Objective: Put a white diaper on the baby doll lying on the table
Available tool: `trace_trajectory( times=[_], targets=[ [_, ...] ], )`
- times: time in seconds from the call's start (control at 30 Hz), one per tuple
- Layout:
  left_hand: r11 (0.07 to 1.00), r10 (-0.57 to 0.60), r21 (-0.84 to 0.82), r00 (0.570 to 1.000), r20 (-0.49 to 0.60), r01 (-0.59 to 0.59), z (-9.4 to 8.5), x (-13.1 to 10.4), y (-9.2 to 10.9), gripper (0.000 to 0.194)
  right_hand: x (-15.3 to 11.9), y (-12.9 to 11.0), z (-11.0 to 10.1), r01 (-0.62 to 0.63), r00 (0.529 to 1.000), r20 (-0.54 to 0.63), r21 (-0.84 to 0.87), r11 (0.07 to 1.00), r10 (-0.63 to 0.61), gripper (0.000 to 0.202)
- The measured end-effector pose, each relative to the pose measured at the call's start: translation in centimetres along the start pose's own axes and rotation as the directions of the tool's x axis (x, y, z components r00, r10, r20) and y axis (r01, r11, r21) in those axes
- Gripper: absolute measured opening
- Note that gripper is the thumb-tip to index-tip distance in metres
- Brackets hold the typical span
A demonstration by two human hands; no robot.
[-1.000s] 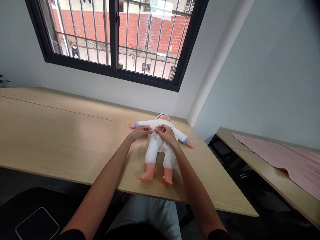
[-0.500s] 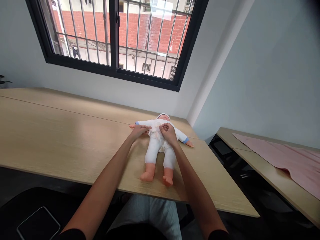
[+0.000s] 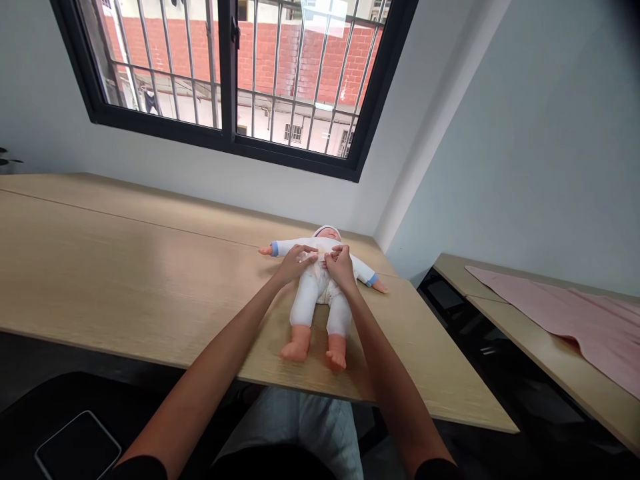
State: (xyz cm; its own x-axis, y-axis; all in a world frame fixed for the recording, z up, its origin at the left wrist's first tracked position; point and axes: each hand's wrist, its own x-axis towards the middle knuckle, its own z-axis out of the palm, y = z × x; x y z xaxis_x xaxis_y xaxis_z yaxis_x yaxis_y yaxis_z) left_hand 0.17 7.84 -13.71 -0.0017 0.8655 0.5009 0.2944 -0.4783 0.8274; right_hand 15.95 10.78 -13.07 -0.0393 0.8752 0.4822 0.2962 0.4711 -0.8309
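Observation:
A baby doll [image 3: 305, 303] in a white suit with blue cuffs and a white cap lies on its back, feet towards me. Around its hips is a white diaper [image 3: 325, 288], its upper edge partly covered by my fingers. My left hand [image 3: 297, 264] is closed at the doll's belly, fingertips pinching the diaper's waist from the left. Close beside it, my right hand [image 3: 341, 267] pinches the waist from the right, thumb and fingers together. The two sets of fingertips nearly meet over the belly; the exact bit each one grips is too small to make out.
The doll lies near the right end of a light wooden table [image 3: 150, 267]. A second table with a pink cloth [image 3: 565, 307] stands to the right, across a gap. A dark device [image 3: 77, 447] rests at lower left. Behind is a barred window [image 3: 225, 73].
My left hand has moved right and inward, from the doll's left-hand side in view to the middle of the belly. My right hand stays nearly in place, and the doll has not moved.

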Motion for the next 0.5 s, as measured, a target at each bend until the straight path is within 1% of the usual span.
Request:
trace_trajectory(
  times=[0.1, 0.27, 0.37, 0.5],
  targets=[
    [1.0, 0.029, 0.003, 0.999, 0.039, -0.029, 0.9, -0.3, 0.2, 0.036, -0.2, -0.3, -0.2, 0.025, 0.999, -0.022, -0.105, 0.994, -0.028, 0.022],
    [0.998, 0.064, 0.023, 0.997, 0.052, -0.065, 1.6, -0.4, 0.1, 0.034, -0.6, -0.6, -0.5, 0.059, 0.996, -0.045, -0.222, 0.973, -0.071, 0.023],
    [0.996, 0.071, 0.045, 0.996, 0.058, -0.074, 1.6, -0.3, 0.0, 0.031, -0.7, -0.3, -0.7, 0.069, 0.995, -0.049, -0.228, 0.971, -0.083, 0.023],
    [0.994, 0.07, 0.082, 0.996, 0.051, -0.075, 1.4, -0.3, -0.2, 0.031, -0.3, -0.3, -1.0, 0.111, 0.991, -0.048, -0.173, 0.979, -0.121, 0.025]
  ],
)
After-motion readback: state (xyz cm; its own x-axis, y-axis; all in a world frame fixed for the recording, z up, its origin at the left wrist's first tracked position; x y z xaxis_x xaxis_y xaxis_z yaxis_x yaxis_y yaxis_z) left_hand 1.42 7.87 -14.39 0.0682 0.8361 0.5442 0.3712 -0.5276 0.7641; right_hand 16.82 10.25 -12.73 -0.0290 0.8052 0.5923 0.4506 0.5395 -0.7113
